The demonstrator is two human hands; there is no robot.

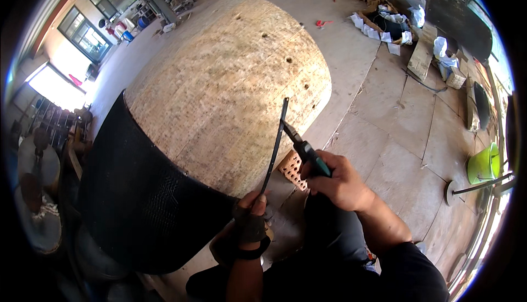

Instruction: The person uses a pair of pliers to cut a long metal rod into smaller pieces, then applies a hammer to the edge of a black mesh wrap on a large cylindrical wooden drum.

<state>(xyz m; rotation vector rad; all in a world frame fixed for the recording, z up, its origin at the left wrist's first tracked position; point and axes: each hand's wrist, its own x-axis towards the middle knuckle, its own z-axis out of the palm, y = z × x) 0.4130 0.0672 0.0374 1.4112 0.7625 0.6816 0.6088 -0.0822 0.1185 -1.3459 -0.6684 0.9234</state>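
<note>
My left hand [253, 217], in a dark covering that leaves the fingertips bare, pinches the lower end of a thin black strip [276, 151]. The strip points up and away, over the edge of a large rounded body with a mottled tan surface [219, 82]. Several small holes run along that body's right side, and a black sheet [148, 203] wraps its near left part. My right hand [346, 184] is closed around pliers [313, 159] with black and green handles. Their jaws meet the strip near its upper part; whether they grip it, I cannot tell.
A perforated orange brick [293, 167] sits by the tan body's lower right edge. To the right stand a lime-green bucket [483, 165] and a disc-based rod [453, 193]. Farther off lie planks [422, 52], an opened wrapped bundle [384, 25] and a small red item [324, 24].
</note>
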